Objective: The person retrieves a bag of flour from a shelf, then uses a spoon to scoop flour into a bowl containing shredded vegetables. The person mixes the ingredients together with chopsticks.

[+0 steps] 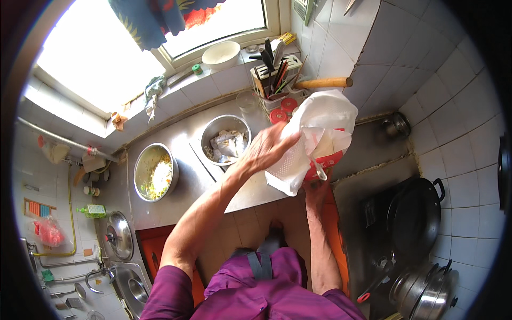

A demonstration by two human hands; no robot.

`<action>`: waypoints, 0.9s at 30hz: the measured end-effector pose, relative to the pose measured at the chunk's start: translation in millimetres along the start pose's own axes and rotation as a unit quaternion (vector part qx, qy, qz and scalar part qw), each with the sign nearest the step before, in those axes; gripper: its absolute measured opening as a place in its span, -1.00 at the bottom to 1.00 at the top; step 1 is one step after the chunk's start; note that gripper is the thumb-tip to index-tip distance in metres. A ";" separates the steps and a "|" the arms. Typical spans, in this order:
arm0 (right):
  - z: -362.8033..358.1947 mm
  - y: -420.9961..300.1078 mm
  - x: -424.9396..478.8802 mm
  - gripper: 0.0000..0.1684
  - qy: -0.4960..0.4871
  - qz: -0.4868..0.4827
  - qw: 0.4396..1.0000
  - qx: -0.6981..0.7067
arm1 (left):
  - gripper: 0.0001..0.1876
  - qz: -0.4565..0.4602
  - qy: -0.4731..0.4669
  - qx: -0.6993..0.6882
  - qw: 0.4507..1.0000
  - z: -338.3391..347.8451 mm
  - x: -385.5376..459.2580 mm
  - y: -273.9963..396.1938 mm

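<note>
A white woven-plastic bag (282, 176) with red printing is held up over the counter's front edge, its mouth open. My left hand (270, 146) grips the bag's upper left rim, fingertips partly hidden. From below, my right hand (318, 190) supports the bag's printed red side; most of its fingers are covered. A white cord hangs from the bag beside that hand. Left of the bag stands a steel bowl (204, 138) with pieces of silvery fish (230, 145). Farther left, another steel bowl (137, 174) holds shredded vegetables topped with a heap of white powder (163, 174).
Behind the bag stand red-lidded jars (279, 116), a knife and chopstick rack (276, 72) and a wooden rolling pin (324, 83). A black wok (416, 216) and steel pots (424, 288) occupy the right side. A sink (126, 280) lies at lower left.
</note>
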State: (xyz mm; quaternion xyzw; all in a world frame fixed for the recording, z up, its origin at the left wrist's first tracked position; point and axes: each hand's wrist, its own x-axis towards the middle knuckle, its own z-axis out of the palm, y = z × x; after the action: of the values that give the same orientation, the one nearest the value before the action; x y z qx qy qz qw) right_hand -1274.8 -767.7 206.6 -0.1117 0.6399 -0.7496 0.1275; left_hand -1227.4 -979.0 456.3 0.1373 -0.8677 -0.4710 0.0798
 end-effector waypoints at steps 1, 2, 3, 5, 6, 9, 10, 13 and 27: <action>7.9 -21.7 -2.7 0.34 -0.003 -0.003 0.999 0.039 | -0.36 0.010 -0.003 -0.025 1.000 6.8 -6.2 -26.5; 25.7 -45.0 -7.0 0.33 -0.019 -0.002 0.996 0.087 | -0.39 -0.013 0.032 -0.140 0.990 16.1 -20.7 -60.7; 31.1 -57.0 -7.0 0.32 -0.033 0.025 0.993 0.111 | -0.41 -0.031 0.052 -0.166 0.984 26.8 -28.3 -84.6; 31.3 -58.2 -4.3 0.32 -0.044 0.023 0.994 0.099 | -0.38 -0.086 0.029 -0.258 0.962 50.2 -35.8 -122.0; 28.8 -58.2 -0.6 0.32 -0.048 0.020 0.995 0.090 | -0.36 -0.060 0.045 -0.325 0.943 66.8 -36.5 -123.6; 21.8 -57.3 11.3 0.27 -0.059 0.021 0.995 0.074 | -0.32 -0.052 0.096 -0.215 0.970 91.5 -40.8 -117.9; 19.5 -57.1 16.1 0.26 -0.065 0.026 0.995 0.075 | -0.31 -0.055 0.097 -0.216 0.970 93.0 -40.6 -115.5; 8.6 -69.2 36.7 0.20 -0.091 0.017 0.994 0.058 | -0.24 -0.069 0.118 -0.237 0.962 96.3 -43.2 -99.6; -98.0 -69.5 127.8 -0.50 -0.179 0.081 0.969 -0.151 | -0.13 -0.128 0.208 -0.214 0.946 171.8 -23.4 -59.8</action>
State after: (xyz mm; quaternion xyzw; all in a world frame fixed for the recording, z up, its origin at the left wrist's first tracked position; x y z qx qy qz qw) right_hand -1431.0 -708.8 260.5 -0.2098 0.7194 -0.5991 0.2819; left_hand -1241.4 -866.0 312.6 0.3220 -0.6855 -0.6130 0.2250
